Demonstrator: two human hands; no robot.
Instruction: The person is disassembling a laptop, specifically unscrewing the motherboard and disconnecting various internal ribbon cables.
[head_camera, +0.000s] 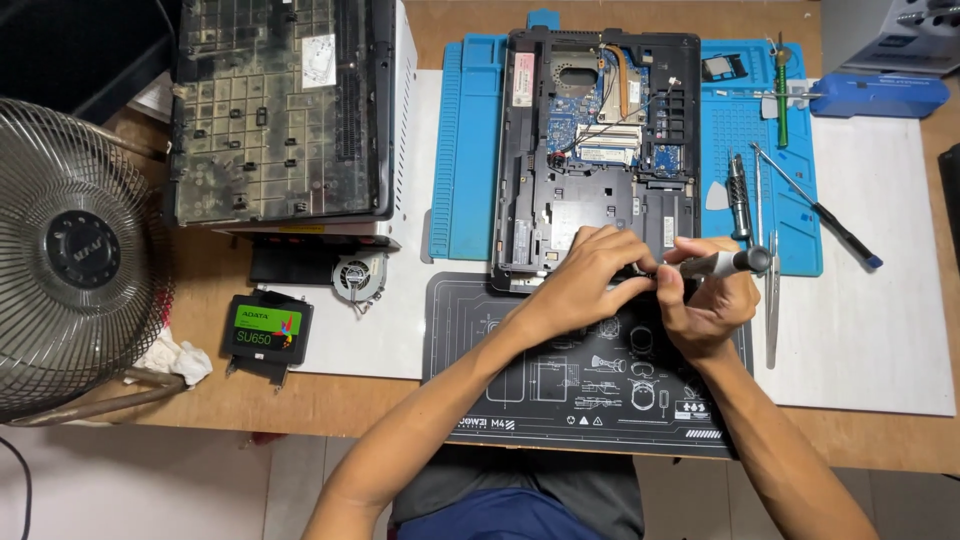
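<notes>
Head view: looking straight down on a wooden bench (880, 440), crowded with repair gear.
Fan: big wire-caged desk fan (75, 250) at far left, well clear of the work.
Removed cover: dusty keyboard-side panel (280, 110) lying top left on a white box.
Laptop base: opened chassis (595, 150) with board and copper heat pipe exposed, sitting on a blue silicone mat (470, 150), front edge over a black work mat (560, 390).
Drive: black solid-state drive with green label (267, 330) down left, near a small loose cooling fan (358, 278).
Spare tools: second driver (738, 195), black-and-blue spudger (820, 215), tweezers (772, 310) at right, all untouched.
Right hand (705, 300): closed around a grey precision screwdriver (715, 264), tip aimed left at the chassis front edge.
Left hand (590, 280): fingers curled down on that same front edge, pinching or steadying at the tip; anything tiny held there too small to tell.
Step, best guess: working a screw at the front edge.
Next move calls for: keeping the tip seated square, left fingers ready to catch the screw.
</notes>
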